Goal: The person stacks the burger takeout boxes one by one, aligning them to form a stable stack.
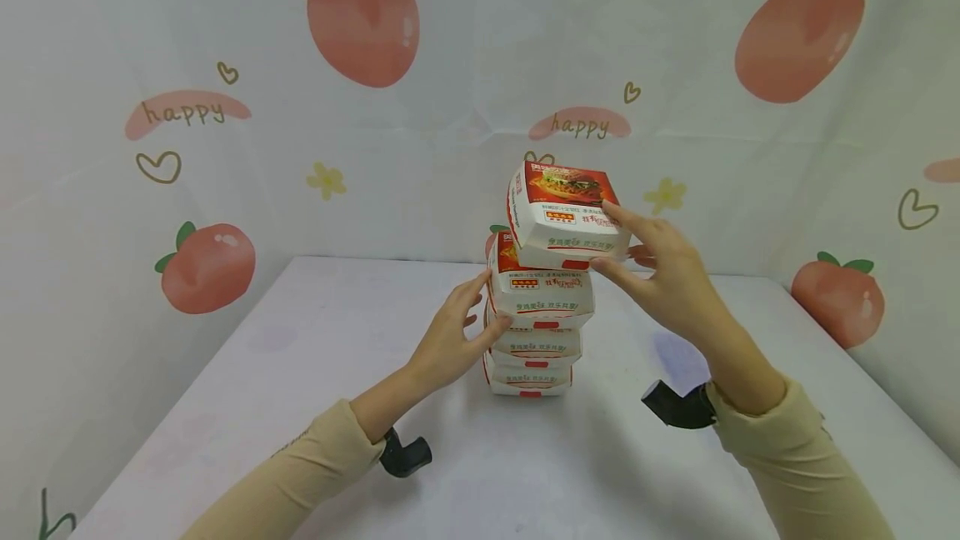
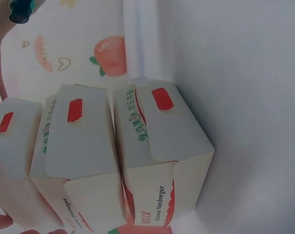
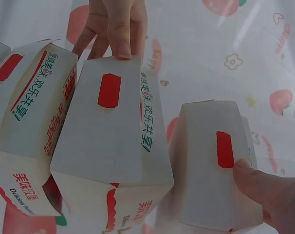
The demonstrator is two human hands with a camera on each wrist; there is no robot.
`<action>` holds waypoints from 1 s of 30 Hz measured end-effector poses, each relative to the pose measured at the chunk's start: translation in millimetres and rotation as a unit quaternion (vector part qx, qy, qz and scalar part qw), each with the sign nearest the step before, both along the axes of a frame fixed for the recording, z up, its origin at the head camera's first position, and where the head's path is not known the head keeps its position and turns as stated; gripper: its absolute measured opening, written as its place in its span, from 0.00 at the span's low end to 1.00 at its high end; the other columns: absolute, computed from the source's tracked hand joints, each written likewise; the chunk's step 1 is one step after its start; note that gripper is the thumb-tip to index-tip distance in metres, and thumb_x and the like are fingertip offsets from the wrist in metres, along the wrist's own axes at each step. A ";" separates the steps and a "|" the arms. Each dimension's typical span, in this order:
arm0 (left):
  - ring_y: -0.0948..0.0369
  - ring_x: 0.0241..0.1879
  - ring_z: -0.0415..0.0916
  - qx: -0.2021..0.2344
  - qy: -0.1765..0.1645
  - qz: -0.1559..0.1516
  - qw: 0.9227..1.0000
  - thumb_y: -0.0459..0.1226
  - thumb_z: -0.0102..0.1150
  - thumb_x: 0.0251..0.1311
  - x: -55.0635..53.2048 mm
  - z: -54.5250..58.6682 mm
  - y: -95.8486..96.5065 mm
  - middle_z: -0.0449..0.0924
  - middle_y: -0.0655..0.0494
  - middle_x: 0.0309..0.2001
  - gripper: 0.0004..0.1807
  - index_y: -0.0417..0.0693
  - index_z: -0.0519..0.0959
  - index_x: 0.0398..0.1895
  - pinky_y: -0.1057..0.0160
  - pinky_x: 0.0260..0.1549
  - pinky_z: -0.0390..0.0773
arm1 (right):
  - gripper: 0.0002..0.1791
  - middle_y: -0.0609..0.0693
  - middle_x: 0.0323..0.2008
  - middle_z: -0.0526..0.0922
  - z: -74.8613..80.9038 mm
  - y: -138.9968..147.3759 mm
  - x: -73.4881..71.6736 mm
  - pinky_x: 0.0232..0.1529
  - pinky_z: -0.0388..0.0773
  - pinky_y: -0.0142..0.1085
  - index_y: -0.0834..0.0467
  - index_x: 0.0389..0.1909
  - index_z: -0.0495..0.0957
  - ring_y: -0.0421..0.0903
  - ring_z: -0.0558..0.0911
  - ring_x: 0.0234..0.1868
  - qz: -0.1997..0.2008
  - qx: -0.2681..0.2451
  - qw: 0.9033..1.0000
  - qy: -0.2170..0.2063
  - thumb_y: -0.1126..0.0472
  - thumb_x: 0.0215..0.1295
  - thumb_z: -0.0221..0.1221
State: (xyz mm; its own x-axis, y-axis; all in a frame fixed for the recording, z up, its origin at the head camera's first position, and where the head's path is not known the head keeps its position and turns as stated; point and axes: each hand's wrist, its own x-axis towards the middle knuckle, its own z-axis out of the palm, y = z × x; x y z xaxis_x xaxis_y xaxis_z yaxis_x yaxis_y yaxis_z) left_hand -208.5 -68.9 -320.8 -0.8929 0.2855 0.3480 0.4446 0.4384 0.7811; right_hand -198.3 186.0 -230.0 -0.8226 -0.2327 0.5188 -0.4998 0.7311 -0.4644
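Several white-and-red hamburger boxes are here, three in an upright stack. My right hand (image 1: 667, 273) holds another hamburger box (image 1: 562, 236) above the stack, thumb on its front and fingers on its top and right side. That box is slightly tilted; a gap below it shows in the right wrist view. My left hand (image 1: 447, 338) touches the stack's top box (image 1: 543, 302) at its left side, thumb at the front corner, fingers fairly straight. Under it sit the middle box (image 1: 536, 348) and the bottom box (image 1: 528, 379). The held box covers part of the top box's lid.
The stack stands on a white table (image 1: 360, 315). Behind hangs a pale cloth (image 1: 465, 40) printed with peaches and the word happy. A black wrist mount (image 1: 405, 455) sits at the left wrist and another black mount (image 1: 678, 405) at the right.
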 end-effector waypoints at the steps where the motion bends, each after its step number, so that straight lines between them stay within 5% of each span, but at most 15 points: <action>1: 0.47 0.66 0.62 -0.001 -0.001 0.001 1.000 0.45 0.57 0.62 0.2 0.1 0.1 0.59 0.50 0.68 0.38 0.53 0.53 0.72 0.48 0.58 0.74 | 0.36 0.62 0.55 0.71 -0.3 -0.8 0.2 0.48 0.78 0.54 0.46 0.69 0.60 0.57 0.73 0.51 0.000 0.002 1.000 -0.001 0.53 0.60 0.61; 11: 0.48 0.67 0.61 -0.002 -0.012 0.004 1.000 0.46 0.57 0.61 1.9 0.7 0.1 0.59 0.50 0.69 0.38 0.53 0.53 0.72 0.49 0.59 0.73 | 0.37 0.61 0.59 0.68 4.5 -10.3 6.3 0.48 0.79 0.54 0.43 0.70 0.57 0.59 0.73 0.53 -0.005 0.012 0.999 -0.044 0.52 0.61 0.60; 30: 0.48 0.67 0.61 -0.004 -0.009 0.002 1.000 0.46 0.57 0.61 1.9 0.7 -0.5 0.59 0.50 0.68 0.38 0.52 0.53 0.72 0.49 0.59 0.74 | 0.37 0.61 0.56 0.68 4.2 -16.8 10.7 0.46 0.81 0.52 0.43 0.70 0.58 0.60 0.76 0.50 0.001 0.023 0.999 -0.046 0.53 0.61 0.61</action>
